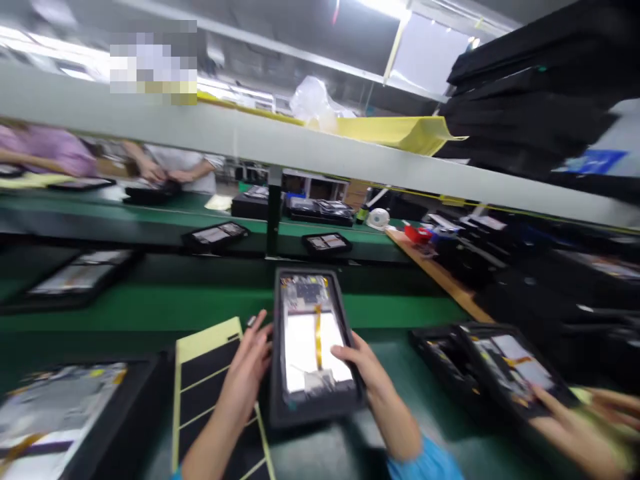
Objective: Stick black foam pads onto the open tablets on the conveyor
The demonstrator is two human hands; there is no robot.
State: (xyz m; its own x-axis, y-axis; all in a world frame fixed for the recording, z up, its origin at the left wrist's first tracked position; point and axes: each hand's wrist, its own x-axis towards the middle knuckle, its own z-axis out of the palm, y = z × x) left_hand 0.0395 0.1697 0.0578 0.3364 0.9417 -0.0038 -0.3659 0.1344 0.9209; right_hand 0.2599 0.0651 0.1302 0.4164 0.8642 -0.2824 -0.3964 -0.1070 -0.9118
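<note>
An opened tablet with a white battery area and a gold ribbon cable lies in a black tray, tilted up in front of me. My right hand grips the right side of the tray, its thumb over the rim and its other fingers hidden. Beside the left rim is my left hand, fingers stretched out and a dark band on one finger; whether it touches the tray I cannot tell. Beneath that hand lies a yellow sheet with black strips.
Another tablet in a tray sits at the near left. At right, a co-worker's hand holds a tablet tray. More trays lie along the green belt. A white shelf beam crosses above; co-workers sit opposite.
</note>
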